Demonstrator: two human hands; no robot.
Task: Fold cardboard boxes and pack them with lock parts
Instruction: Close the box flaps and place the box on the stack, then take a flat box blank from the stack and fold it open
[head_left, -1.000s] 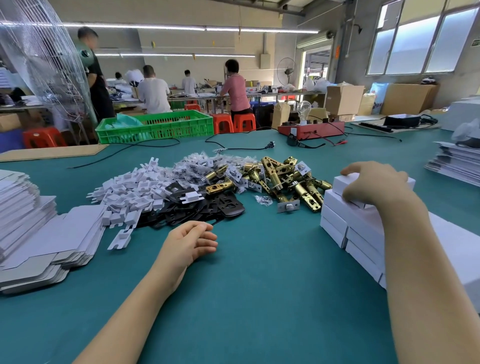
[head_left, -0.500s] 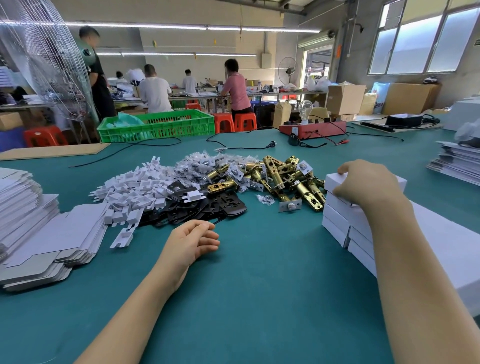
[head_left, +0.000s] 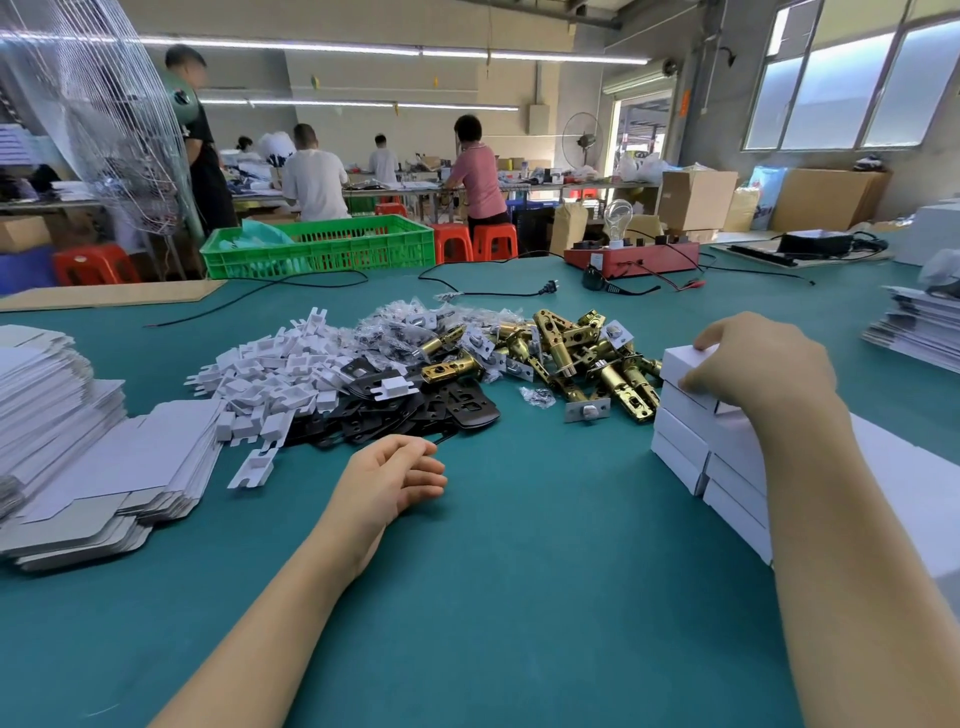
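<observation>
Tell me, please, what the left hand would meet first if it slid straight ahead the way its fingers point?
Probably the black plates. The left hand rests on the green table, fingers loosely curled and pointing up and to the right, toward the near edge of that pile. Depth is hard to judge.

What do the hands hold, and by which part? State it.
Right hand grips the top small white cardboard box of the stack by its near end; left hand holds nothing.

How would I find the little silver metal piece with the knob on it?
Start at the pile of shiny gold-coloured metal latches on the green table. At its near edge lies a flat silver rectangular plate with a round knob, the only silver part among gold ones.
</observation>
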